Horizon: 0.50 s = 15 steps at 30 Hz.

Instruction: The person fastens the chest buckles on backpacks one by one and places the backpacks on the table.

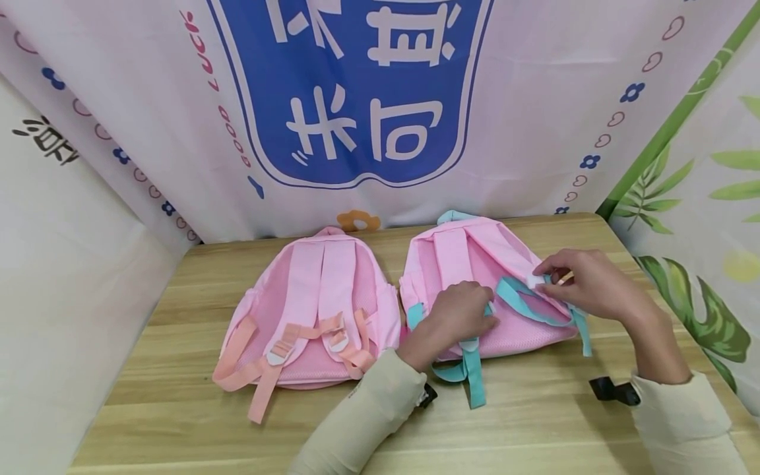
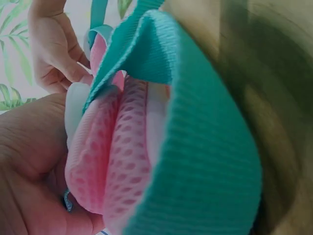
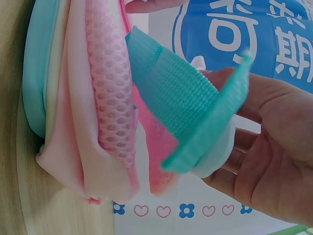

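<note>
Across the lower half of the head view a wooden table (image 1: 534, 422) carries two pink backpacks lying strap side up, top handles toward the backdrop at the upper frame, long axes running up the frame. Right of centre lies the teal-strapped backpack (image 1: 516, 330); the peach-strapped backpack (image 1: 309, 310) lies just left of it. At centre, the left hand (image 1: 460, 313) grips a padded shoulder strap's lower end, fingers curled. Further right, the right hand (image 1: 584, 280) pinches a teal webbing strap (image 1: 522, 300) and its white buckle (image 3: 217, 152).
</note>
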Each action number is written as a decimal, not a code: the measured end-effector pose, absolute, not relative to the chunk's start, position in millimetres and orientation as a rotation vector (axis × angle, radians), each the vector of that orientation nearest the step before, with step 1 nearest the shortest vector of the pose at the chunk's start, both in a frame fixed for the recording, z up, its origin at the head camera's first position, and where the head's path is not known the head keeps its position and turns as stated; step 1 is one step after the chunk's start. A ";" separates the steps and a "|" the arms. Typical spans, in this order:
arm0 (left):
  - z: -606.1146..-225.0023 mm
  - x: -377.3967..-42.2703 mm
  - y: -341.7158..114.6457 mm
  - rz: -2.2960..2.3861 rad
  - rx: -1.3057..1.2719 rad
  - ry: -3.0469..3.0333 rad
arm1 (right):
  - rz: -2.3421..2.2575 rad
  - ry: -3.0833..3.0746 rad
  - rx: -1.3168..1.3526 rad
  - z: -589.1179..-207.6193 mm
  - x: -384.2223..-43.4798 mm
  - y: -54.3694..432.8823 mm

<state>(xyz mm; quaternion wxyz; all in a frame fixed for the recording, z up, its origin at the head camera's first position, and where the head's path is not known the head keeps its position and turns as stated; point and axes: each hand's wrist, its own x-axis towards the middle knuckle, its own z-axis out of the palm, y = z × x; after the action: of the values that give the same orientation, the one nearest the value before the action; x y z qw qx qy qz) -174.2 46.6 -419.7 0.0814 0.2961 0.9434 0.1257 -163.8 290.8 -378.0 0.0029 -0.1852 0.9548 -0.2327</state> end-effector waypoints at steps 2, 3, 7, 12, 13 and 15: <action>-420.2 -174.5 46.2 0.378 0.882 2.829 | -0.730 2.977 -0.579 -377.6 -164.1 289.2; -420.1 -174.7 45.8 0.386 0.881 2.829 | -0.730 2.970 -0.580 -377.5 -164.3 288.3; -417.6 -175.9 42.9 0.450 0.878 2.820 | -0.735 2.939 -0.576 -377.6 -164.8 285.1; -414.1 -176.8 37.7 0.549 0.879 2.782 | -0.748 2.902 -0.581 -379.6 -164.9 282.3; -413.6 -176.8 36.7 0.558 0.885 2.778 | -0.750 2.895 -0.585 -380.2 -164.8 281.8; -412.9 -177.4 34.9 0.580 0.902 2.774 | -0.750 2.884 -0.596 -381.5 -164.6 280.9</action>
<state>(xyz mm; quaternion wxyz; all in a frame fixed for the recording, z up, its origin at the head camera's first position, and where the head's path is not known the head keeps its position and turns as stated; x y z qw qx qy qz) -177.4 34.9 -412.9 0.0839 0.3022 0.9295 0.1943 -164.6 280.9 -381.5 0.0516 -0.1958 0.9478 -0.2465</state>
